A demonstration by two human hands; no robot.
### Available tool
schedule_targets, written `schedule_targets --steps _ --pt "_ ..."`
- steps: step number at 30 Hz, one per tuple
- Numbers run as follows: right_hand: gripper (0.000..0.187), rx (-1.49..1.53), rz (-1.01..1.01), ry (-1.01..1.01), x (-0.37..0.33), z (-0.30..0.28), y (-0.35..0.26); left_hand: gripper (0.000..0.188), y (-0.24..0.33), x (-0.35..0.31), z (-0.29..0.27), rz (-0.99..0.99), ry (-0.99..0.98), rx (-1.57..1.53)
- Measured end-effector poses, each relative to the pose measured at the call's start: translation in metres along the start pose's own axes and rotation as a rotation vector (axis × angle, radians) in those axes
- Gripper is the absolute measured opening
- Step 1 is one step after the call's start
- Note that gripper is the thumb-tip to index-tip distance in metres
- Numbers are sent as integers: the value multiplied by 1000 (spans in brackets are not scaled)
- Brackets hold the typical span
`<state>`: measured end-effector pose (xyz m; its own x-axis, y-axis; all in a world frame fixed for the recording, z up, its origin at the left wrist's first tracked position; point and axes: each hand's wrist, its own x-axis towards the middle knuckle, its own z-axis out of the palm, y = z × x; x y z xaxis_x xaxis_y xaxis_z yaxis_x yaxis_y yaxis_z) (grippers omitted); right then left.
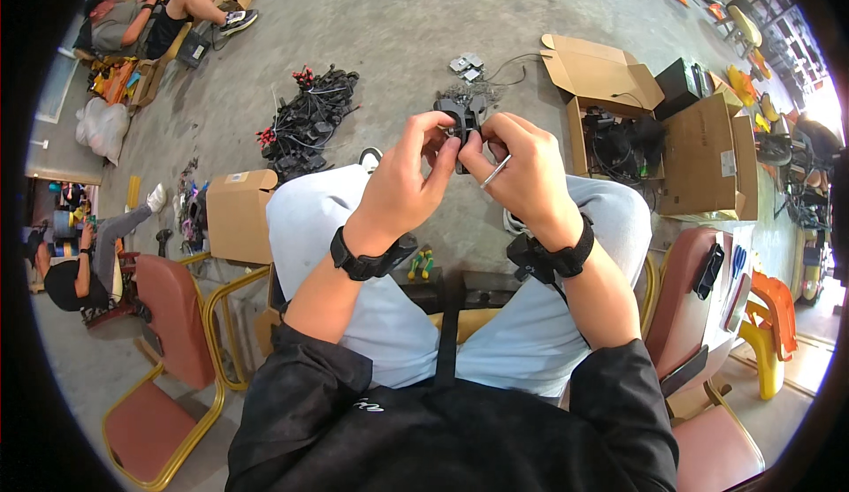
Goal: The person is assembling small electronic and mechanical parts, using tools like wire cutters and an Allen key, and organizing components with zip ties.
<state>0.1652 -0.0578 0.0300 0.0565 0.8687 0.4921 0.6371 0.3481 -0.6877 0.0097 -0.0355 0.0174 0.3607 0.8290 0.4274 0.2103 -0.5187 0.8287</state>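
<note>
Above the gap between my knees, my left hand and my right hand meet at a small black plastic part. Thumbs and fingers of both hands pinch it from either side. A thin silver metal piece crosses the fingers of my right hand; I cannot tell whether it is a tool or a ring. Just beyond my fingertips lie more black parts on the floor. Small green-and-yellow handled pliers rest between my thighs. My fingers partly cover the held part.
A heap of black cables with red ends lies ahead to the left. Grey pieces lie farther ahead. An open cardboard box of black cables stands right. Chairs flank me. Two other people sit at left.
</note>
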Motion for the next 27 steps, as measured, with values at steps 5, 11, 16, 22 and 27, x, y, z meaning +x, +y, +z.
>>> schedule_targets --steps 5,11,16,22,27 --pt "15 -57 -42 -4 -1 -1 -1 17 -6 0 0 68 17 124" --pt "17 -91 -128 43 -2 4 -2 15 2 0 -4 -171 -30 86" --pt "17 -18 -39 -5 -5 8 -6 26 -1 -3 3 -285 69 -217" --pt "16 83 -14 -78 -7 7 -6 30 -6 -4 -3 -364 67 -159" --pt "15 141 13 -57 -7 7 -5 19 1 -4 2 -216 121 -202"
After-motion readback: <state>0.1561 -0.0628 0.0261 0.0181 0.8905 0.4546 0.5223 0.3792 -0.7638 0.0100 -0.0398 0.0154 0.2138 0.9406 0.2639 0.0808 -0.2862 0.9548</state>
